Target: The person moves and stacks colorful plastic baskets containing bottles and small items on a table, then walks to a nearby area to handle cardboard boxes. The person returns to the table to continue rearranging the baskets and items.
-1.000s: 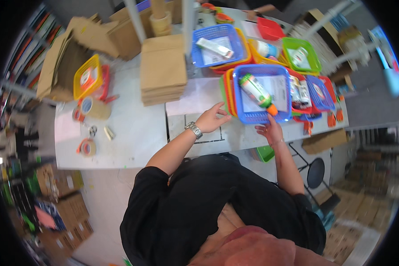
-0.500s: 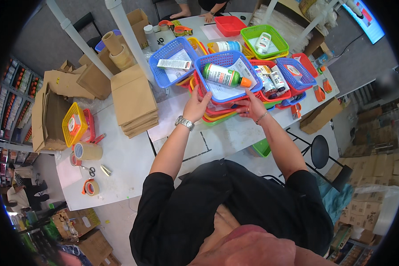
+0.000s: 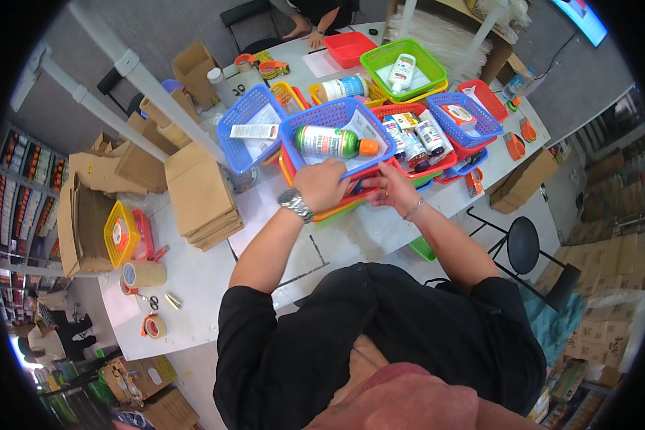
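In front of me a blue basket (image 3: pixel 294 136) sits on stacked red, yellow and green baskets, holding a green bottle with an orange cap (image 3: pixel 335 142) and a paper sheet. My left hand (image 3: pixel 324 185) is closed at the front of the stack, below the blue rim; its fingertips are partly hidden. My right hand (image 3: pixel 395 190) has its thumb near the blue basket's front corner and its fingers bent round the edge of the red basket (image 3: pixel 369 174) beneath. A small dark blue thing (image 3: pixel 356 188) shows between my hands; I cannot make out its kind.
Left of the stack stands another blue basket with a white box (image 3: pixel 254 131). A red basket of bottles (image 3: pixel 419 140) and a green basket (image 3: pixel 437 61) stand right and behind. Flat cardboard (image 3: pixel 201 197), tape rolls (image 3: pixel 145 274) and scissors (image 3: pixel 150 301) lie left. A co-worker's hand (image 3: pixel 316 39) rests at the far edge.
Both hands have left the blue basket's sides and moved down to the stack's front, closer together. The left hand has closed. My view has shifted slightly.
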A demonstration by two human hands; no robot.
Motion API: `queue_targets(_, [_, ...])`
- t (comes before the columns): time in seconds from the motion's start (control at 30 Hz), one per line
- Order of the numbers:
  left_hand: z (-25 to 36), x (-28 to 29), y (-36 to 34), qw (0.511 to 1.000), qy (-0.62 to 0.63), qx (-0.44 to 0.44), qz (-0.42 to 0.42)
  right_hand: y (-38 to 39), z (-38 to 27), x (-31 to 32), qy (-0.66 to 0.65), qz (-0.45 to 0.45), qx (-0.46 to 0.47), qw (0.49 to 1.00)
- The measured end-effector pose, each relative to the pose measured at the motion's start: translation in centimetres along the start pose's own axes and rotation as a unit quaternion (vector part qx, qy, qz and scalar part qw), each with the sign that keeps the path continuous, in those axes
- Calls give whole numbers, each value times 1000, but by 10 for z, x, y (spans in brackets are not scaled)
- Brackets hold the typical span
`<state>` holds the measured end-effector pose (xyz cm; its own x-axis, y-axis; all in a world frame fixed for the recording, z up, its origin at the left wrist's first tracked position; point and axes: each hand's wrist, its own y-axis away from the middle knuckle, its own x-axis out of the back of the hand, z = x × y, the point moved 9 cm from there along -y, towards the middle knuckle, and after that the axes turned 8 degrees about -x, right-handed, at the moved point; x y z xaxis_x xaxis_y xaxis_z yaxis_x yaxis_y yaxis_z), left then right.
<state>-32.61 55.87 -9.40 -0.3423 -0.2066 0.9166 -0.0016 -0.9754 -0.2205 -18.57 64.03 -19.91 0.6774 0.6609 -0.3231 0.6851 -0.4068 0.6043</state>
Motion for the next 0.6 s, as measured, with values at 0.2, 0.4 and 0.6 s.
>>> queue_targets(0.2, [0, 52, -23, 998, -12, -49, 45, 9, 6, 9, 86, -33, -16, 996])
queue_targets(0.4, [6, 117, -36, 986, -23, -35, 161, 27, 21, 34, 134, -65, -32, 988])
queue_targets(0.6, [-10, 135, -84, 977, -71, -68, 188, 36, 33, 59, 140, -59, -54, 987])
